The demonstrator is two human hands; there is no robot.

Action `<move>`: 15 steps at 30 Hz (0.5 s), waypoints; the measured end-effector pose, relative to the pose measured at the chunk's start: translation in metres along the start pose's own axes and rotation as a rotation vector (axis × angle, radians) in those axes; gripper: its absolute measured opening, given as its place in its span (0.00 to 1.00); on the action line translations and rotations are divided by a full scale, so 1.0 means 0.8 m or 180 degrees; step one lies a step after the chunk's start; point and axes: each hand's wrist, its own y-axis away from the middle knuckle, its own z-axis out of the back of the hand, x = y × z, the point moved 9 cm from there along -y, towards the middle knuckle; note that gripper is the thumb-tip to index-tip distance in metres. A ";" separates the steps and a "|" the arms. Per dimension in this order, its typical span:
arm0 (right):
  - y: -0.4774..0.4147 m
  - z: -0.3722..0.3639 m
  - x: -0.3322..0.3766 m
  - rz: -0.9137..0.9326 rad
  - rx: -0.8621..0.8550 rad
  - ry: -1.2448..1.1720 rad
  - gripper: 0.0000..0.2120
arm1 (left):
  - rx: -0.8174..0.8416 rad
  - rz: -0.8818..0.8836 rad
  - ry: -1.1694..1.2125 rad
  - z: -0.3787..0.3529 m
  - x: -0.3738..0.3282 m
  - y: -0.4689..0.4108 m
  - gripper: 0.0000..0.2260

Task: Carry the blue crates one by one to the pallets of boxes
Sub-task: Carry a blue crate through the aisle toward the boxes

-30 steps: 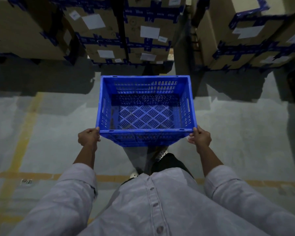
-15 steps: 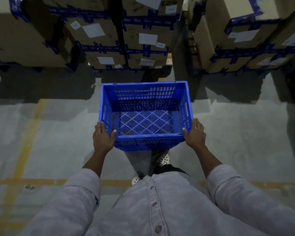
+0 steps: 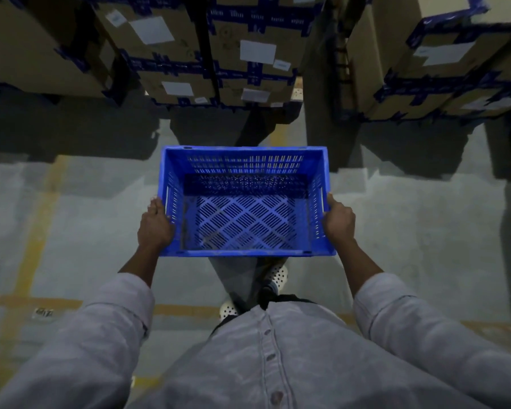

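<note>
Two hands [image 3: 155,222] [image 3: 338,219] flanking blue crate [image 3: 245,219]

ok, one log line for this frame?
phase: carry | crate: empty, off floor | left hand: shut on left wall | right hand: shut on right wall | boxes: ahead

Both hands have shifted from the near corners of the blue crate [image 3: 245,202] to its side walls: left hand [image 3: 155,225] on the left wall, right hand [image 3: 338,219] on the right. Crate now levelled.
</note>
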 end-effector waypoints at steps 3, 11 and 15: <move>-0.010 0.004 -0.005 -0.0187 -0.0026 -0.0093 0.24 | 0.0039 0.0080 0.0007 0.005 -0.006 0.009 0.45; -0.007 0.011 -0.009 -0.0476 0.0021 -0.0326 0.25 | 0.0033 -0.0194 0.0028 0.010 0.003 0.013 0.50; -0.009 0.007 -0.009 -0.0586 -0.0047 -0.0342 0.24 | -0.0029 -0.0070 0.0090 0.008 -0.004 0.022 0.46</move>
